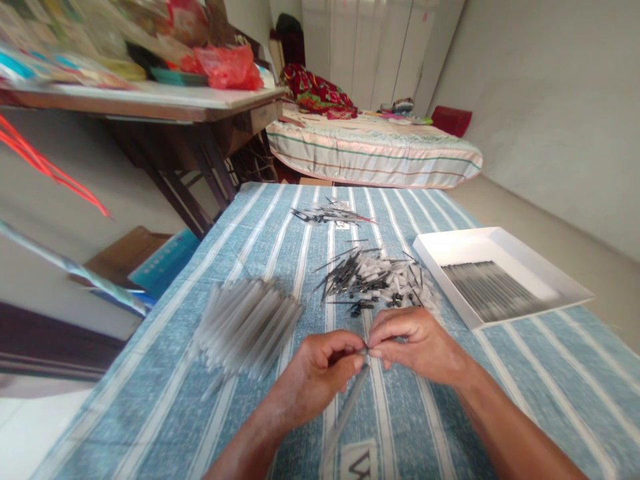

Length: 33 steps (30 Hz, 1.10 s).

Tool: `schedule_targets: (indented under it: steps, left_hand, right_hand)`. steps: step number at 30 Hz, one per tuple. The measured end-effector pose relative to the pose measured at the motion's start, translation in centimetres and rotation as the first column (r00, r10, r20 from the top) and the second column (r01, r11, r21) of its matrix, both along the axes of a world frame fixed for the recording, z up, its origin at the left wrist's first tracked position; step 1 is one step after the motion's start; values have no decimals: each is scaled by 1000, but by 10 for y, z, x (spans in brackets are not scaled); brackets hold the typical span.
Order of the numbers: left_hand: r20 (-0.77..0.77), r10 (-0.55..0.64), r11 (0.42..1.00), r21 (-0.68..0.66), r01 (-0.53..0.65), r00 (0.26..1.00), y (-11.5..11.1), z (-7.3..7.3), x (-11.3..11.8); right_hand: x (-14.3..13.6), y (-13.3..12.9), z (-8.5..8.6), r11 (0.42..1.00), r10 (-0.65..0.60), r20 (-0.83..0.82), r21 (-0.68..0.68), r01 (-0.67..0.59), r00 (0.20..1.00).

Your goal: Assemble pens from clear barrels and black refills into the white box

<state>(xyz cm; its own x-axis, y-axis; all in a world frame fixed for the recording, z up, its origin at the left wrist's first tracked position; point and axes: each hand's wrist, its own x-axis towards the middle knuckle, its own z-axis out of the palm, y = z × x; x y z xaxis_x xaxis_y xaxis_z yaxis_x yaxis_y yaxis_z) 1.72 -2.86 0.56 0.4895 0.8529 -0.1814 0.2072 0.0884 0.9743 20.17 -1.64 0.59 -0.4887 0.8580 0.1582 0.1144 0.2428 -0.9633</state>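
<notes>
Over the striped cloth, my left hand (320, 370) is closed in a pinch around the upper end of a slim translucent pen barrel (350, 403), which slants down toward me. My right hand (420, 341) pinches at that same end, its fingertips touching those of the left. A tiny dark bit shows between them, too small to name. Just beyond the hands lies a loose heap of small black and white pen parts (373, 277). To the left of my left hand is a blurred stack of translucent grey pen barrels (250, 327).
A shallow white box (515, 247) at the right holds a row of dark slim pens (487, 287). Farther back on the striped tablecloth (165, 373) sits a small pile of thin parts (333, 213). A cluttered side table (240, 100) stands left, a bed (380, 153) behind.
</notes>
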Motion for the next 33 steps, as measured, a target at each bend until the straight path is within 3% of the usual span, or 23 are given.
schedule_targets:
  steps: [8, 16, 19, 22, 27, 33]
  left_hand:
    - [-98, -34, 997, 69, 41, 995, 1, -7, -3]
    - [-140, -13, 992, 126, 31, 990, 0, -9, -1]
    - [-137, -26, 990, 137, 45, 990, 0, -9, 0]
    - [-118, -29, 990, 135, 45, 993, 0, -8, 0]
    - [-105, 5, 991, 135, 10, 994, 1, -12, -1]
    - [-117, 9, 988, 155, 10, 993, 0, -13, -2]
  right_hand:
    - [-2, -3, -7, 998, -51, 96, -39, 55, 994]
    - [-1, -5, -8, 997, -78, 269, 43, 68, 960]
    - [-2, -5, -9, 996, -77, 317, -18, 87, 945]
    - [-2, -5, -12, 989, -68, 301, -106, 104, 951]
    - [-2, -6, -13, 978, -40, 121, -199, 64, 992]
    - [-2, -7, -15, 984, -50, 244, -153, 89, 968]
